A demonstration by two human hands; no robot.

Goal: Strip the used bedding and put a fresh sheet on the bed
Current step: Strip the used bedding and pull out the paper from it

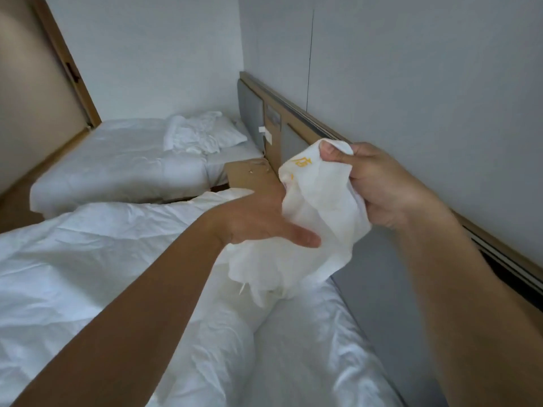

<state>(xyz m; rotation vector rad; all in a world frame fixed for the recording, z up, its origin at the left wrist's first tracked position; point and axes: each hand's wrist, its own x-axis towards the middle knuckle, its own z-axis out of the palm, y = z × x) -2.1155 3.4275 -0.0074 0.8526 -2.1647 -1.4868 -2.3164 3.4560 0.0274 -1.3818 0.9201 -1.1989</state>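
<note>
A white pillowcase with yellow embroidered marks is bunched in the air above the near bed. My right hand grips its upper corner, thumb pinching the cloth. My left hand reaches into the cloth from the left, thumb pressed on the fabric and the fingers hidden behind it. The pillowcase's lower end trails down onto a pillow lying on the bed. A rumpled white duvet covers the bed's left side.
A second bed stands farther back with a pillow and crumpled white linen on it. A brown nightstand sits between the beds. A grey and wood headboard panel runs along the right wall.
</note>
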